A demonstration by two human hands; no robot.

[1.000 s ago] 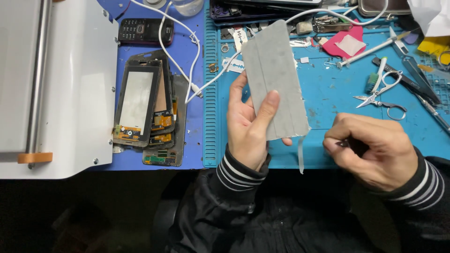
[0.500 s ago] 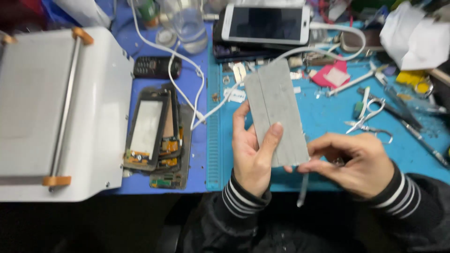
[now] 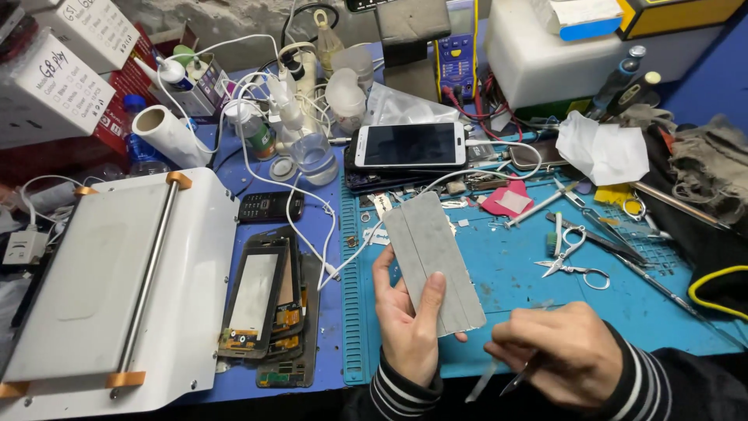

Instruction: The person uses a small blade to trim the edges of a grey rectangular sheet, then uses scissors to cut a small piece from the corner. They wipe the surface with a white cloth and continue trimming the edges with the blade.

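The left hand (image 3: 409, 323) gripped a flat grey rectangular panel (image 3: 433, 261) from below, thumb pressed across its face and fingers curled behind, so the panel stood tilted above the ribbed blue work mat (image 3: 514, 273), its far end pointing away from the person. Just right of the panel's near corner, the right hand (image 3: 565, 351) was closed round a thin dark metal tool (image 3: 520, 378), pinched between thumb and fingers with the tip angled down and toward the panel (whether the tip touched it could not be told). A pale narrow strip (image 3: 481, 382) hung below the panel's near edge.

Left of the panel, off the mat's edge, lay a stack of black stripped phone frames (image 3: 269, 312), and beyond those a white flat machine with a steel rod and orange clips (image 3: 117, 288). Behind the panel's far end rested a white smartphone with a dark screen (image 3: 409, 145). Right of the panel, on the mat, lay small silver scissors (image 3: 573, 261) and a pink square pad (image 3: 506, 200), with a crumpled white tissue (image 3: 601, 150) farther back.
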